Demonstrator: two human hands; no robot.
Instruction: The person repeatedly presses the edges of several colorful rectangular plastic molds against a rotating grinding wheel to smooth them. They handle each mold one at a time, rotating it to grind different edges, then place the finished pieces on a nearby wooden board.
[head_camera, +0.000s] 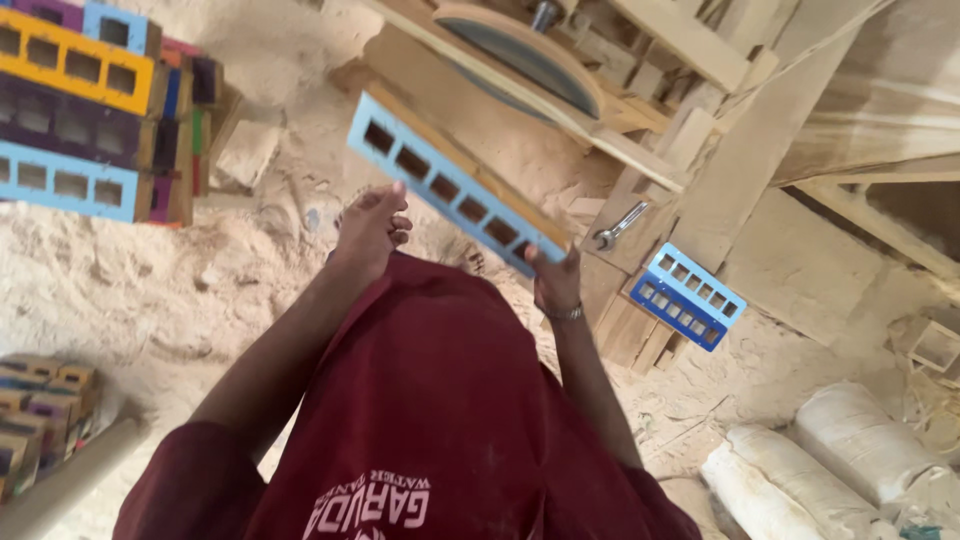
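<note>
- Right hand (556, 283): fingers clamped on the near right end of a light blue slotted wooden frame (452, 186); a metal bracelet (565, 314) sits on the wrist.
- Left hand (370, 228): fingers loosely curled together, just below the frame's left half; cannot tell whether they touch it.
- The frame is held in the air, tilted, its far left end higher than its right end; a row of rectangular openings runs along its painted face, and its far edge is bare wood.
- Beyond the frame: a round saw blade (525, 58) set among wooden planks of a bench.
- Right of the right hand: a spanner (620, 225) lies on a plank; further right, a darker blue slotted frame (688, 296) rests on wood offcuts.
- Far left: a stack of painted frames (80, 110), yellow, purple and light blue.
- Near left: more coloured pieces (45, 410).
- Near right: white sacks (830, 465).
- Sawdust floor (150, 290) all around.
</note>
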